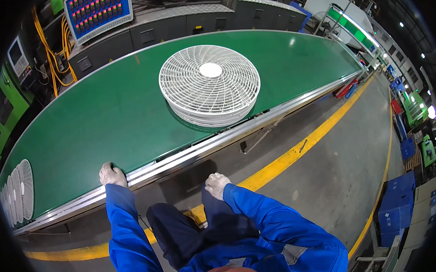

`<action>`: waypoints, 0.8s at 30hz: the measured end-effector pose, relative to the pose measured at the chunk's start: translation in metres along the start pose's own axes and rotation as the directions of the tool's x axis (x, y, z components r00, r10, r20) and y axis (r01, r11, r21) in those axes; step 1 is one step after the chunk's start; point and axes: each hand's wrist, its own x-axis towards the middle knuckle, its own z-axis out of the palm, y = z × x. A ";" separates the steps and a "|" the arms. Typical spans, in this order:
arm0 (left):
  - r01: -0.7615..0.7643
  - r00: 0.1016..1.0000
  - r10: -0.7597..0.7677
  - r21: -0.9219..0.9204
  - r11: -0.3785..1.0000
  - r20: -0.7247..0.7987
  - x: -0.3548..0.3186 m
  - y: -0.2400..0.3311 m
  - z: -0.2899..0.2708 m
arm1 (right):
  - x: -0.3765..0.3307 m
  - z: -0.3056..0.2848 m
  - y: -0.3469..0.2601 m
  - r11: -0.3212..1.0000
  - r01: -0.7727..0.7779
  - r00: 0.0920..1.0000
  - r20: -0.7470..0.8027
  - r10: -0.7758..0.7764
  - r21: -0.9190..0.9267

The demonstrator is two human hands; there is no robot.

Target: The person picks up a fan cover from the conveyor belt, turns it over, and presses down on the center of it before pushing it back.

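We see left hand (112,174), in pale work glove, resting on near metal rim of long green conveyor belt (107,116); fingers curled over edge, clamped on nothing. Right hand (217,184), gloved too, hangs free beside dark trouser leg, loosely curled, holding nothing. Stack of round white plastic fan grilles (209,85) lies flat mid-belt, well apart from both hands. More white grilles (20,190) at far left end of belt. Yellow floor line (295,151) runs alongside conveyor; blue crates (395,207) at right.
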 end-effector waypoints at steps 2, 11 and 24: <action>-0.002 1.000 0.002 0.003 1.000 -0.001 -0.001 0.000 0.000 | 0.000 -0.001 0.000 1.000 -0.001 1.000 0.010 0.001 -0.009; -0.010 1.000 0.010 0.008 1.000 -0.019 -0.001 -0.001 -0.001 | 0.000 -0.002 -0.001 1.000 0.011 1.000 0.007 -0.011 -0.009; 0.007 1.000 -0.006 0.005 1.000 -0.024 -0.002 0.003 -0.002 | 0.001 0.001 0.001 1.000 0.002 1.000 0.019 -0.002 -0.008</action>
